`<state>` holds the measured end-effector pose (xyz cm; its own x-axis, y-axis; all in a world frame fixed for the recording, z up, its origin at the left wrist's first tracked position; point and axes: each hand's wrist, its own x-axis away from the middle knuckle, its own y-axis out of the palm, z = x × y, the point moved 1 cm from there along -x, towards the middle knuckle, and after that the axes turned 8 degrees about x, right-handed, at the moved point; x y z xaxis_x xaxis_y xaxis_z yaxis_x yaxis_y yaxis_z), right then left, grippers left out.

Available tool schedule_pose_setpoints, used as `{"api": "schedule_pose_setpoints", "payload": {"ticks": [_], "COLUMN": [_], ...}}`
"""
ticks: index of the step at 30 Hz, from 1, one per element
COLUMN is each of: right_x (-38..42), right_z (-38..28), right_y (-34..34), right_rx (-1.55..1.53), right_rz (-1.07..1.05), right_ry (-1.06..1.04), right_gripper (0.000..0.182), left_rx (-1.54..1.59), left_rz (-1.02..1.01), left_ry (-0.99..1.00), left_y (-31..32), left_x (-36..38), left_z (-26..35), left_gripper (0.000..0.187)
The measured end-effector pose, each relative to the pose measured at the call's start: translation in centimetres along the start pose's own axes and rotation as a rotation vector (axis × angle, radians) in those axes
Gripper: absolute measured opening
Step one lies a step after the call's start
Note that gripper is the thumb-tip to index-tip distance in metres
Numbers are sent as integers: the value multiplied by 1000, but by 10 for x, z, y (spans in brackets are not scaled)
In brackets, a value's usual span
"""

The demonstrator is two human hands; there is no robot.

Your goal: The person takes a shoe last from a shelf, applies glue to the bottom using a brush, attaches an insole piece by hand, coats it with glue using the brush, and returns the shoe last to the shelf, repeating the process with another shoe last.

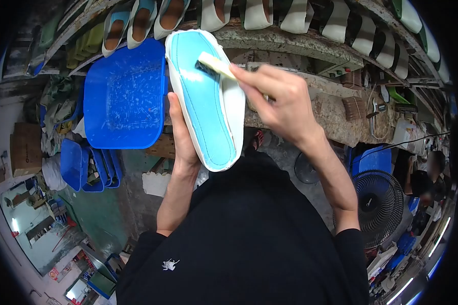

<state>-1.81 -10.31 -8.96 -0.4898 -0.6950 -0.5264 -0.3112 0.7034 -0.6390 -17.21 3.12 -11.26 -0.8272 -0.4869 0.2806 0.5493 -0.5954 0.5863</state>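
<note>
My left hand (182,136) is closed on the side of a white shoe (233,109), holding it up with its underside toward me. A glossy light-blue sole piece (204,119), with stitching along its edge, covers most of that underside. My right hand (285,99) pinches a brush (220,67) with a pale handle. Its dark bristles touch the upper part of the blue surface, next to a bright wet-looking or reflective patch. My left fingers are mostly hidden behind the shoe.
A blue plastic tray (124,99) lies left of the shoe, with more blue trays (89,168) below it. Several white shoes (259,12) line the shelf ahead. A worn workbench (320,112) holds tools. At right stand a black fan (376,206) and another person (427,178).
</note>
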Motion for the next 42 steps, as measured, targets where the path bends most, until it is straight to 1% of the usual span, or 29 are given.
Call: {"api": "schedule_pose_setpoints", "payload": {"ticks": [1, 3, 4, 5, 6, 9, 11, 13, 14, 17, 19, 21, 22, 24, 25, 26, 28, 29, 30, 31, 32, 33, 35, 36, 38, 39, 40, 41, 42], "right_x": [10, 39, 54, 56, 56, 22, -10, -11, 3, 56, 64, 48, 36, 22, 22, 31, 64, 70, 77, 68, 58, 52, 57, 55, 56, 65, 70, 68, 68], "right_z": [-4, -19, -30, -33, -33, -3, 7, 5, -7, -31, -32, -13, 2, 21, 17, 9, -19, -34, -20, -5, 16, 41, 64, 56, 14, -4, -25, -42, -28], "right_y": [-7, -23, -29, -31, -34, -13, -11, -14, -14, -36, -33, -18, -12, -12, -18, -26, -32, -32, -13, -5, 4, 16, 26, 11, -26, -34, -34, -31, -18], "right_rx": [39, 32, 2, 21, 49, 143, 127, 70, 58, 5, 49, 127, 125, 64, 96, 103, 45, 121, 50, 118, 137, 37, -87, -110, -59, -21, -35, 46, 85], "right_rz": [-102, -261, -361, -355, -346, -143, 48, -41, -107, -364, -312, -186, -186, -124, -45, -69, -156, -281, -182, -149, -169, -181, -42, 13, -45, -104, -125, -221, -208], "right_ry": [-28, -153, -162, -164, -166, -52, -36, -135, -97, -134, -46, 62, 165, 247, 230, 178, 112, 116, 176, 195, 273, 342, 434, 517, 461, 258, 202, 265, 249], "right_gripper": [34, 44, 48, 48, 48, 32, 31, 30, 32, 44, 39, 31, 29, 29, 28, 30, 35, 33, 31, 28, 26, 28, 29, 30, 28, 30, 30, 31, 29], "left_rx": [18, -39, -41, -100, -45, 4, -26, -21, -11, -37, -100, -115, -195, -158, -120, -116, -214, -226, -227, -210, -193, -57, -174, -213, -256, -331, -335, -316, -294], "left_rz": [-37, 51, 99, 103, 83, 51, 15, 14, 21, 168, 153, 28, 40, 35, 32, 34, 153, 174, 176, 116, 56, 30, -7, -6, 165, 127, 129, 113, 92], "left_ry": [-4, 74, 89, 52, 49, -16, -62, -47, -22, 56, 70, -29, -26, -33, -39, -31, 98, 80, 75, 30, -5, -54, 22, 95, 233, 225, 225, 216, 199], "left_y": [-1, 0, -6, -12, -11, -1, 5, 11, 13, 5, -6, -9, -8, -2, -1, -4, -18, -20, -19, -16, -10, 4, 8, -1, 0, -13, -15, -15, -14], "left_x": [1, -3, -3, 0, 0, 4, 6, 6, 5, -3, -4, 3, 4, 3, 1, -3, -7, -3, 0, 5, 9, 13, 16, 10, -1, -4, -4, -5, -6], "left_z": [3, 9, 10, 14, 14, 4, 2, 0, 0, 8, 12, 3, -1, -4, -4, -7, -12, -10, -9, -8, -6, -3, -7, -14, -20, -20, -19, -19, -21], "left_gripper": [83, 85, 86, 87, 86, 87, 88, 88, 87, 87, 88, 88, 89, 89, 89, 89, 89, 88, 88, 89, 89, 89, 88, 86, 70, 66, 66, 66, 66]}}
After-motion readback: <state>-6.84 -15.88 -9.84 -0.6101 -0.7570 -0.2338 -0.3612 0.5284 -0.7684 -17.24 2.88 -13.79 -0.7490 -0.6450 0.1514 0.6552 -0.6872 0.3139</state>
